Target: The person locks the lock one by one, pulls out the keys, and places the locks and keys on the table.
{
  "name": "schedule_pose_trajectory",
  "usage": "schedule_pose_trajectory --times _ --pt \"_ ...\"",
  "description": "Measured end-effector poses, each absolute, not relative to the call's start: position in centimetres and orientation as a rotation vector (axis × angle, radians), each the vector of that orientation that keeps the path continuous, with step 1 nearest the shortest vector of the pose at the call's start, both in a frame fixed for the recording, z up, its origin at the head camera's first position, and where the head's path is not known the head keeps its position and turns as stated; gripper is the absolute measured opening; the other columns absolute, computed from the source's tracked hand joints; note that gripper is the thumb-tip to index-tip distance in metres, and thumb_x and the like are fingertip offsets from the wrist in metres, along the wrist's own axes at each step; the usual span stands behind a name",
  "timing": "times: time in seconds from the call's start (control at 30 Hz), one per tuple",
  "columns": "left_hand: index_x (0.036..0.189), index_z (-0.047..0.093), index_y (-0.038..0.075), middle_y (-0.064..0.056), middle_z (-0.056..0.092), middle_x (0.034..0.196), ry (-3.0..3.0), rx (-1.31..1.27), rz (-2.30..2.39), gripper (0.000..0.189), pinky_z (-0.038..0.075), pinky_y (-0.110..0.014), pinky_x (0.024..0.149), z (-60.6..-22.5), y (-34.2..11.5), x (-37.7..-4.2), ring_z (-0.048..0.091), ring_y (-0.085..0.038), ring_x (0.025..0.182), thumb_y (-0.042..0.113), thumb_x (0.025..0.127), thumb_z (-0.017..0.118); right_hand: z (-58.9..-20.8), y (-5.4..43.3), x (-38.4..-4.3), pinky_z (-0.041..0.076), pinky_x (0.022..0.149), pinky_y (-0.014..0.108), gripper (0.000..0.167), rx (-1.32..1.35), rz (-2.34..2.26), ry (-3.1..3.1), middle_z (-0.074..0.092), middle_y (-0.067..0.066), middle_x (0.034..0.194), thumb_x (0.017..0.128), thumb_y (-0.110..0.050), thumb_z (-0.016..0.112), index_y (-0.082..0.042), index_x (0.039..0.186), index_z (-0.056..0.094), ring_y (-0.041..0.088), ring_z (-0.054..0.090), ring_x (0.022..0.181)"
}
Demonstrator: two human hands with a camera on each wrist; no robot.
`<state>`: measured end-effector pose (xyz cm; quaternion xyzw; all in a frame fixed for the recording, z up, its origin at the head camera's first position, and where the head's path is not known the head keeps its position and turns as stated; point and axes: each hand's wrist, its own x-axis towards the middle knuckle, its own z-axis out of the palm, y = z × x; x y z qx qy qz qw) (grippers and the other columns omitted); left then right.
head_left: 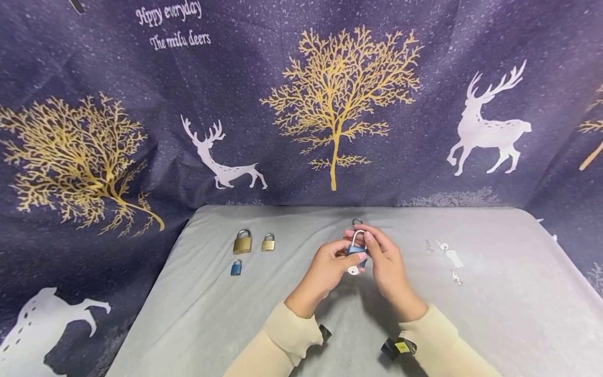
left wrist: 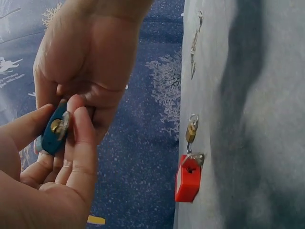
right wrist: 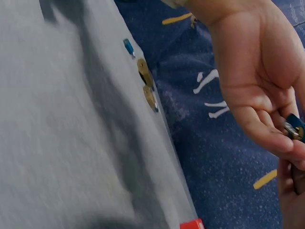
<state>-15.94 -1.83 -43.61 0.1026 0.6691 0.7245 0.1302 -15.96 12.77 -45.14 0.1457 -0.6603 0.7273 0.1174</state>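
Observation:
Both hands hold a blue padlock [head_left: 356, 250] above the middle of the table, its silver shackle pointing up. My left hand [head_left: 325, 269] grips the body, thumb across the front. Below that thumb shows the round head of a silver key [head_left: 353, 270]; in the left wrist view the key [left wrist: 64, 125] stands at the brass keyhole. My right hand [head_left: 388, 262] holds the lock from the other side, its thumb beside the shackle. Whether the shackle is unlocked I cannot tell. Fingers partly cover the padlock [right wrist: 296, 129] in the right wrist view.
A large brass padlock [head_left: 242, 244], a smaller brass one [head_left: 268, 243] and a small blue padlock [head_left: 236, 267] lie at the left. Several keys [head_left: 453, 257] are spread at the right. Behind the hands are a red padlock [left wrist: 188, 183] and a tiny brass padlock [left wrist: 191, 131].

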Motion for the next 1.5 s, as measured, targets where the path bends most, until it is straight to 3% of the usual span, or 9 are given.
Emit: schedule_pose_trajectory --times 0.2,0.37,0.57,0.77,1.13,1.37,1.5 --pt "0.107 0.070 -0.010 -0.002 0.065 0.086 1.936 0.308 2.145 0.024 0.063 -0.034 0.074 -43.3 -1.6 -15.7 0.070 -0.012 0.078 0.008 0.092 0.072 -45.1 12.0 -15.5 0.056 0.092 0.023 0.038 0.347 2.171 -1.861 0.076 0.004 0.115 0.109 -0.018 0.044 0.010 0.131 0.058 0.011 0.072 0.107" --pt "0.106 0.069 -0.012 0.000 0.061 0.081 1.937 0.296 2.149 0.024 0.063 -0.030 0.070 -43.4 -1.5 -15.7 0.066 -0.009 0.072 0.006 0.091 0.072 -45.3 11.5 -15.3 0.055 0.093 0.023 0.039 0.280 2.176 -1.826 0.077 0.002 0.111 0.109 -0.018 0.045 0.013 0.130 0.057 0.011 0.071 0.108" --pt "0.106 0.069 -0.012 0.000 0.060 0.081 1.945 0.296 2.142 0.024 0.061 -0.026 0.067 -43.3 -1.6 -15.6 0.065 -0.009 0.070 0.007 0.092 0.071 -45.5 11.1 -14.9 0.053 0.095 0.022 0.035 0.236 2.153 -1.820 0.078 0.006 0.109 0.108 -0.017 0.046 0.008 0.127 0.062 0.013 0.065 0.113" --pt "0.106 0.070 -0.012 -0.001 0.061 0.081 1.954 0.293 2.137 0.024 0.061 -0.026 0.066 -43.1 -1.9 -15.7 0.065 -0.010 0.070 0.007 0.091 0.072 -45.5 10.9 -14.8 0.054 0.097 0.023 0.034 0.225 2.153 -1.843 0.074 0.019 0.115 0.108 -0.016 0.046 0.009 0.126 0.062 0.012 0.071 0.109" --pt "0.107 0.075 0.000 -0.005 0.072 0.087 2.079 0.270 2.041 0.024 0.055 -0.022 0.071 -43.2 -2.1 -15.9 0.066 -0.006 0.075 0.016 0.090 0.075 -45.1 11.7 -15.1 0.047 0.096 0.019 0.034 0.262 2.061 -1.987 0.075 0.015 0.115 0.109 -0.018 0.045 0.002 0.130 0.063 0.012 0.058 0.116" --pt "0.110 0.073 -0.002 -0.016 0.074 0.106 2.074 0.332 2.003 0.024 0.055 -0.021 0.079 -43.3 -2.5 -16.2 0.065 -0.005 0.088 0.009 0.090 0.071 -44.8 12.2 -15.1 0.046 0.101 0.018 0.035 0.273 2.076 -2.050 0.075 0.010 0.119 0.109 -0.023 0.046 -0.006 0.135 0.062 0.009 0.062 0.119" --pt "0.113 0.071 -0.004 -0.014 0.074 0.104 2.048 0.314 2.082 0.026 0.055 -0.021 0.079 -43.2 -2.5 -16.2 0.066 -0.005 0.088 0.007 0.089 0.072 -44.7 12.3 -15.1 0.046 0.103 0.016 0.038 0.279 2.092 -2.087 0.070 0.013 0.129 0.108 -0.025 0.047 -0.008 0.140 0.058 0.006 0.060 0.121"
